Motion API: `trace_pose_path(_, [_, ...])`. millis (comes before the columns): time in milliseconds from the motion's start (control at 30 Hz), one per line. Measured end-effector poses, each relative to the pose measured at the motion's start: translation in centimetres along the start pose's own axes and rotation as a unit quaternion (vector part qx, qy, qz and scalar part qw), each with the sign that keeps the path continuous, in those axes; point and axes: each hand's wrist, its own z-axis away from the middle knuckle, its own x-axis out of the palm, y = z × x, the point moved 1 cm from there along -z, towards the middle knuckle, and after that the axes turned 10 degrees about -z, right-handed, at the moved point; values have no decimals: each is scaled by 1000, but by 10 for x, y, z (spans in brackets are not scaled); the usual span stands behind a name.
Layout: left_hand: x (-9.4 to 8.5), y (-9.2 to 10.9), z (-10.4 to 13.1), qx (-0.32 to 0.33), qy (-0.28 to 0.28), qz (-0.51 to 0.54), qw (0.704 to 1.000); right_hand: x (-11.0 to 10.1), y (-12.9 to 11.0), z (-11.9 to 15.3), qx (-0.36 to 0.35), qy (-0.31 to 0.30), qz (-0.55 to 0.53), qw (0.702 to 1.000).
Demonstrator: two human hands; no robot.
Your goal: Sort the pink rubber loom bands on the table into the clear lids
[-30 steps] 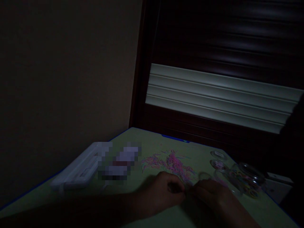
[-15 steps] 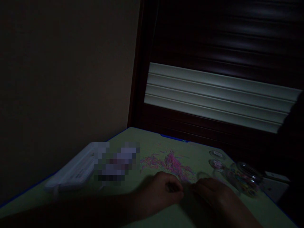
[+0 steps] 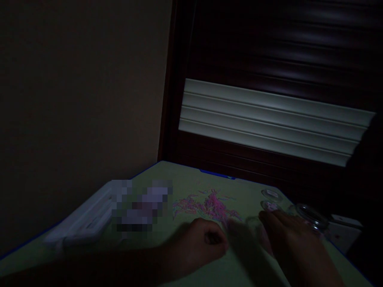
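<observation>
My left hand [image 3: 206, 243] is low in the middle, thumb and fingers curled together into a ring. Whatever the fingertips pinch, if anything, is too dark to make out. Just beyond it lies a loose pile of thin pink and pale strands [image 3: 214, 205], perhaps small bands. My right hand [image 3: 295, 235] is over the right side of the table, above small round clear containers, its fingers stretched forward and nothing visible in them. By its fingertips stands a clear round dish [image 3: 271, 205] with pinkish contents. A clear jar [image 3: 311, 215] is partly covered by the hand.
A round clear lid or dish [image 3: 271, 194] lies farther back. On the left of the pale table [image 3: 179, 175] are a white slotted tray [image 3: 80, 219] and a blurred-out item [image 3: 146, 205]. A white box [image 3: 344, 233] stands past the right edge. A wall and dark shutter border the table.
My right hand has moved right and slightly up, away from my left hand, and now covers much of the jar. The left hand keeps its curled shape; the view has shifted slightly.
</observation>
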Motion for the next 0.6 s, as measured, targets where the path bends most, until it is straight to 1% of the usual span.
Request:
trace_pose_path(33, [0, 0, 0, 0, 0, -2, 1000, -1, 1, 1, 21, -15, 15, 1000])
trace_pose_path(100, [-1, 0, 0, 0, -1, -8, 1000, -4, 4, 3, 66, -64, 39, 995])
trace_pose_path(167, [-1, -1, 0, 0, 1, -13, 1000, -5, 6, 6, 105, -81, 48, 990])
trace_pose_path(233, [0, -4, 0, 0, 1, -11, 1000, -6, 10, 8, 130, -93, 55, 986])
trace_pose_path(333, [1, -6, -1, 0, 3, -5, 1000, -7, 14, 11, 150, -90, 73, 982])
trace_pose_path(400, [1, -7, -1, 1, 0, -4, 1000, -7, 17, 12, 163, -73, 91, 980])
trace_pose_path(467, [0, -6, -1, 0, -3, -8, 1000, -8, 19, 14, 160, -57, 109, 979])
trace_pose_path(533, [0, -6, -2, 0, -2, -10, 1000, -6, 22, 16, 152, -60, 123, 979])
trace_pose_path(600, [0, -6, -2, 3, 0, -9, 1000, -4, 24, 18, 148, -75, 127, 978])
